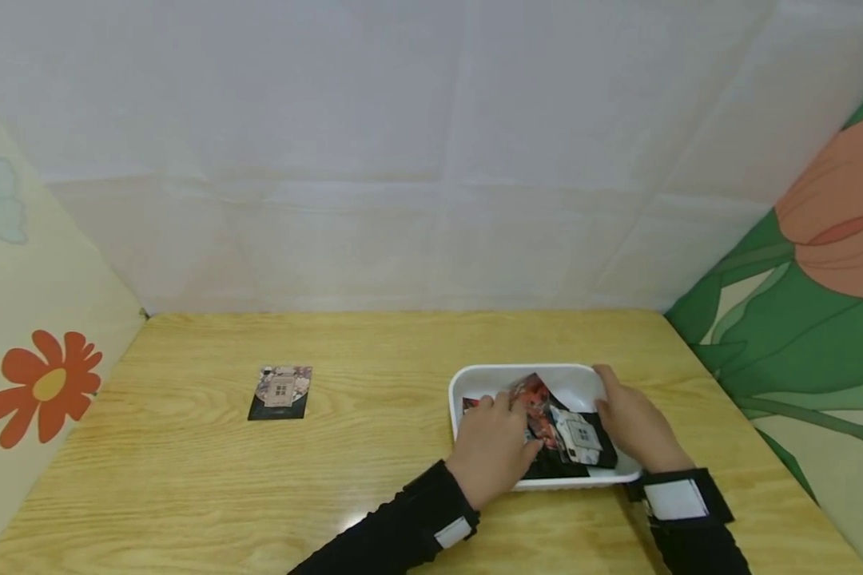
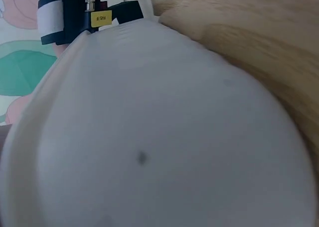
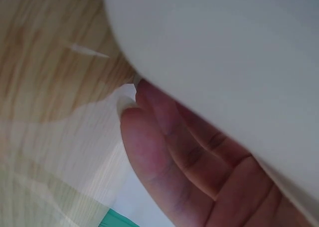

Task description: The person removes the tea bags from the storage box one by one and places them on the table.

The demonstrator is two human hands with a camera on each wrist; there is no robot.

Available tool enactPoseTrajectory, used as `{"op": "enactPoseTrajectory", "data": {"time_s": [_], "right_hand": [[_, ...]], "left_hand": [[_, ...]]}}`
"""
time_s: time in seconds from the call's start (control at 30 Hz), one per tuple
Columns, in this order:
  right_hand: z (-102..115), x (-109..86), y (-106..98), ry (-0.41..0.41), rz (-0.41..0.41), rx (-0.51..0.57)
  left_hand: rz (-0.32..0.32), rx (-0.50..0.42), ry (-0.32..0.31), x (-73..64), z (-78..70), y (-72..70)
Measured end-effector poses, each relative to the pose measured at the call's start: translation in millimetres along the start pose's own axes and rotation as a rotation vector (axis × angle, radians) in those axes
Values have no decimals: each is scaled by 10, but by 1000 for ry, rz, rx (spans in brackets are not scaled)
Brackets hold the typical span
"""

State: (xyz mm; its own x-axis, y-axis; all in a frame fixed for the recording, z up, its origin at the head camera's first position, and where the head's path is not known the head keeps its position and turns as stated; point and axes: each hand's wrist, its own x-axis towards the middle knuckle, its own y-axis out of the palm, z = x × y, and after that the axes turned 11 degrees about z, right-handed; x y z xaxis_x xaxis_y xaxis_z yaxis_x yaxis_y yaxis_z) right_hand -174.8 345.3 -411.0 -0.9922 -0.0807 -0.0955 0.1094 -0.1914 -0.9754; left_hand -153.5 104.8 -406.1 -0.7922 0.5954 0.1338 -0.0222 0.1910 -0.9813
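Observation:
A white plastic tray (image 1: pixel 521 369) stands on the right half of the table, seen close up as a pale wall (image 2: pixel 164 112) in the left wrist view. Inside it lie several dark printed cards (image 1: pixel 582 439) in a loose pile, and a red patterned card (image 1: pixel 535 399) tilts up among them. My left hand (image 1: pixel 492 447) reaches over the tray's near left side, its fingers touching the cards; their undersides are hidden. My right hand (image 1: pixel 636 423) grips the tray's right end. Its fingers (image 3: pixel 149 147) bear against the outside of the tray in the right wrist view.
On the left of the wooden table (image 1: pixel 187 495) a single printed card (image 1: pixel 280 391) lies flat, apart from the tray. A white sheet (image 1: pixel 331 160) hangs behind the table, and flower-patterned panels (image 1: pixel 777 335) flank both sides.

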Motion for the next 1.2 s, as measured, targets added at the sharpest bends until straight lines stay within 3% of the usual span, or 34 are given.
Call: {"op": "enactPoseTrajectory", "data": {"time_s": [0.13,0.33,0.5,0.7,0.83,0.97,1.2], "right_hand": [[1,-14,12,-6,2,7],[11,-17,2,-15,-2,8],[-7,-20,1,-35,-7,17],[-33,-13,18,-34,1,18],[-52,-7,33,-37,3,15],[-50,-8,31,-17,18,22],[-43,3,2,-34,-3,3]], "left_hand": [[43,-43,-18,54,-68,15],[-11,-18,-20,70,-46,68],[-8,-150,-9,81,-7,56],[73,-302,-4,93,17,55],[107,-313,-1,90,33,82],[95,-315,24,88,38,80],[81,-459,73,82,133,-82]]}}
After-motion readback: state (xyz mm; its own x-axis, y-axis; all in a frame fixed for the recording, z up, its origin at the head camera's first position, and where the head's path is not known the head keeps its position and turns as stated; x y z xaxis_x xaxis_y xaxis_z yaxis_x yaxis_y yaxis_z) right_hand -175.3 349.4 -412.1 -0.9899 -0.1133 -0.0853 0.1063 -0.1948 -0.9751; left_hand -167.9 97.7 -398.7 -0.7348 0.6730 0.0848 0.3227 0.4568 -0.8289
